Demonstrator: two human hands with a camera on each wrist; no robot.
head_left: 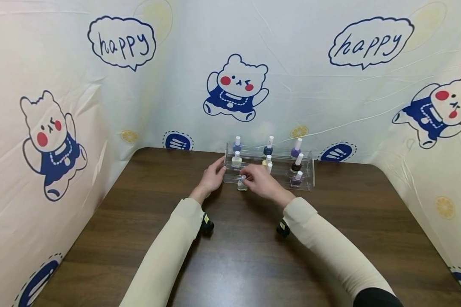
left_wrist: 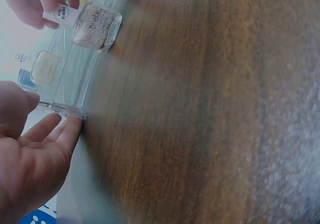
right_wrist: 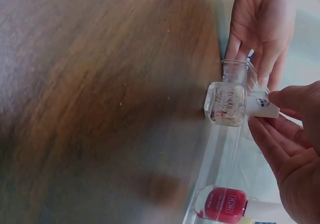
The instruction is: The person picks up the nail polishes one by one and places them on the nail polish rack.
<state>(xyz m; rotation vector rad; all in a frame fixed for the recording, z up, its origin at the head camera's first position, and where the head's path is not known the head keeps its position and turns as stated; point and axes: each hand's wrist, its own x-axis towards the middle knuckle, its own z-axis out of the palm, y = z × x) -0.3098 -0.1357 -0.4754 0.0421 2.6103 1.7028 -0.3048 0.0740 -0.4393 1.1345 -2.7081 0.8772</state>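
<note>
My right hand (head_left: pixel 264 182) pinches the white cap of a clear nail polish bottle (right_wrist: pixel 227 104) with speckled glitter inside. The bottle is upright at the front tier of a clear stepped display rack (head_left: pixel 311 172), near its left end; whether it rests there I cannot tell. At that end, my left hand (head_left: pixel 212 177) grips the rack's side panel (left_wrist: pixel 62 107) between thumb and fingers. A red nail polish bottle (right_wrist: pixel 226 205) stands further along the front tier, mostly hidden by my right hand in the head view.
Other white-capped bottles stand on the rack: a pale one (head_left: pixel 236 160), a blue one (head_left: pixel 237 146), a dark blue one (head_left: pixel 268 149) and several purple or dark ones at the right. Behind the rack hangs a printed cloth (head_left: pixel 292 85). Brown wooden tabletop (head_left: pixel 230 264) lies in front.
</note>
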